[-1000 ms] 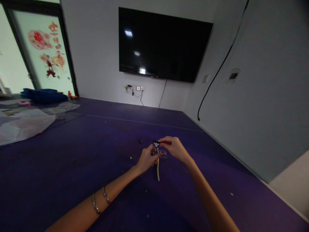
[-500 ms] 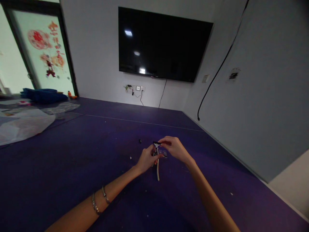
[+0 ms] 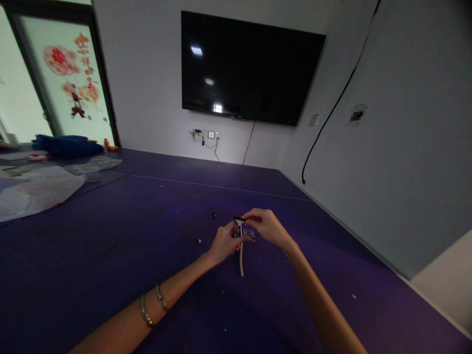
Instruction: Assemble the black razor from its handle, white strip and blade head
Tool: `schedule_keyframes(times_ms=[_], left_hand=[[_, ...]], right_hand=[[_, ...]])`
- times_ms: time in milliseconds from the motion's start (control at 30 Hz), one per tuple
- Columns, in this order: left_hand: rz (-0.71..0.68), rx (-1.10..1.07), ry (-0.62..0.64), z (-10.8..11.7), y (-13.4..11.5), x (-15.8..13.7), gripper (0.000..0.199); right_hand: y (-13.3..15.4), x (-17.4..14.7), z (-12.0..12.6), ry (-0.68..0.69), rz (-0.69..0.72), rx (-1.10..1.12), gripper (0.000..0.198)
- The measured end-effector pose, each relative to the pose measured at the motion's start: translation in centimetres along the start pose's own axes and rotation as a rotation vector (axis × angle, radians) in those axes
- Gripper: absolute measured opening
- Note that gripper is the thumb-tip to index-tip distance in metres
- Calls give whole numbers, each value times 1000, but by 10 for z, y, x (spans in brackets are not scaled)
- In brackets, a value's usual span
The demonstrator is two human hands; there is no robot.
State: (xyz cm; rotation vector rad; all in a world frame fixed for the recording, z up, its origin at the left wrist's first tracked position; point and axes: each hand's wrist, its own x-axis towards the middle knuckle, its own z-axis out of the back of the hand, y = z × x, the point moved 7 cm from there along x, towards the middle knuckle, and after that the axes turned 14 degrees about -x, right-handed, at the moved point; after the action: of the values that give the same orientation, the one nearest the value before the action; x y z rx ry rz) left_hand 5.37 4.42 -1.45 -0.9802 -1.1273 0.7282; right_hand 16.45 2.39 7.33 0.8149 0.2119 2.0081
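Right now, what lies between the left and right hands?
The head view shows a small black-topped object, touching both, with a pale strip below, and a small transparent piece beside it.

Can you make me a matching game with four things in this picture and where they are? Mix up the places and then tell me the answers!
Things
1. Slim, pale, curved rod
2. Large, flat, black rectangular television
3. Two silver-coloured bracelets
4. Crumpled, dark-blue bundle

Places
A. Around the left forearm
B. In front of the frosted glass door with red decorations
C. At the left hand, with its lower end sticking out
D. Up on the pale, plain wall

Right pairs: 1-C, 2-D, 3-A, 4-B
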Motion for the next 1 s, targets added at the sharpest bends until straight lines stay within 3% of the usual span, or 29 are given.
schedule_keyframes(times_ms=[633,1000], left_hand=[[21,-30,-21,1,-3,0,36],[-16,-76,-101,17,-7,10,29]], right_hand=[[-2,0,-2,3,-18,43,20],[1,0,9,-57,-39,124,22]])
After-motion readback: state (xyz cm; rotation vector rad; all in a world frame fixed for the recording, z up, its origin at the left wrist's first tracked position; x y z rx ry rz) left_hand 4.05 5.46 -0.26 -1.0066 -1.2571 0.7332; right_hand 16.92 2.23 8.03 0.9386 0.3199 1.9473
